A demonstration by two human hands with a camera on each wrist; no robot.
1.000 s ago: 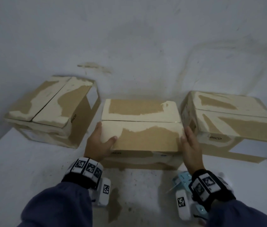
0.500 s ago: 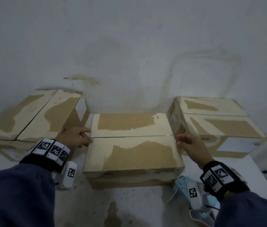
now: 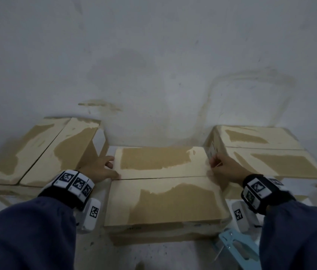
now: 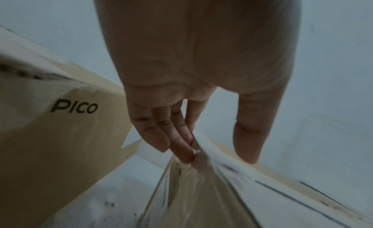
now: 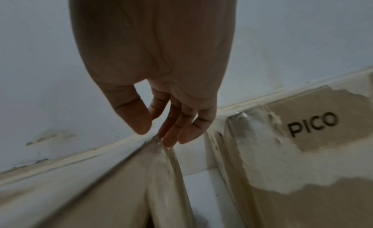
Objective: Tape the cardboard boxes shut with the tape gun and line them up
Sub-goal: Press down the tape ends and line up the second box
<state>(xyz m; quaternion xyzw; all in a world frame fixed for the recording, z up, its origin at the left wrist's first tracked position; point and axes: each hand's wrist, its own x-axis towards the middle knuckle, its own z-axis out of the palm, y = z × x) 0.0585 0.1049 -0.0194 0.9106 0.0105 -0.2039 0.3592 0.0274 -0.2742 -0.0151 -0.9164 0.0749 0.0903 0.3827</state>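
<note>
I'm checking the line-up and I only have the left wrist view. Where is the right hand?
Observer: The right hand touches the middle box at its right end, near the seam.
Operator: Is there a third box?
Observer: Yes, a right box sits just beyond that hand.
Operator: And the tape gun?
Observer: A light blue tool, likely the tape gun, lies unheld by the middle box's front right corner.

The light-blue tape gun [image 3: 237, 248] is cut off by the frame's bottom edge.
</note>
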